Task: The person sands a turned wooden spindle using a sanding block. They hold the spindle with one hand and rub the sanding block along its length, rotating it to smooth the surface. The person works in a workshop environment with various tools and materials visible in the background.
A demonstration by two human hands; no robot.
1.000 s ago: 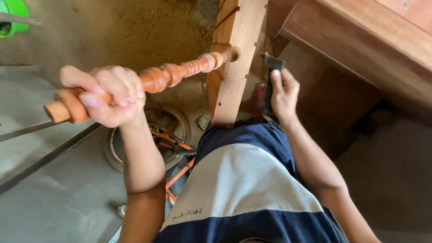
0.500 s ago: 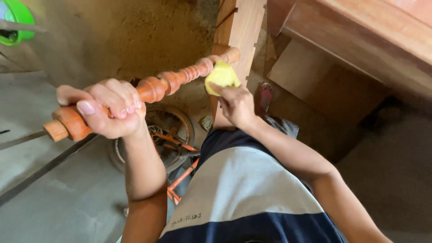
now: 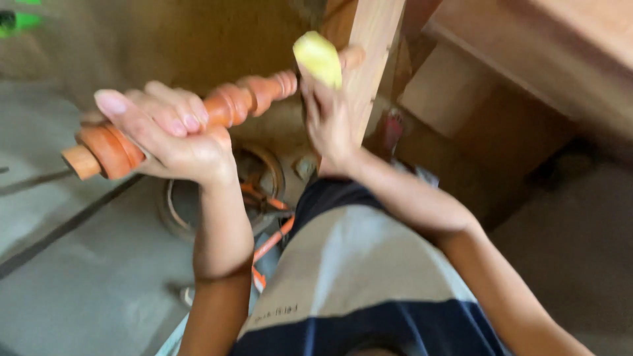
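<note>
My left hand [image 3: 168, 135] is wrapped around the thick end of the turned wooden spindle [image 3: 217, 112], fingers curled over the top, arm bent up from the elbow. The spindle slants up and away toward the upright wooden board [image 3: 369, 59], its far tip near the board's edge. It looks stiff, solid and fairly light, and the beads and grooves give a sure hold; the fat collar near my palm seems the best place to grasp. My right hand [image 3: 330, 115] is pinched shut on a yellow pad [image 3: 318, 58], pressed against the spindle's thin end, wrist cocked upward. Below lies an orange bicycle wheel [image 3: 254, 191].
</note>
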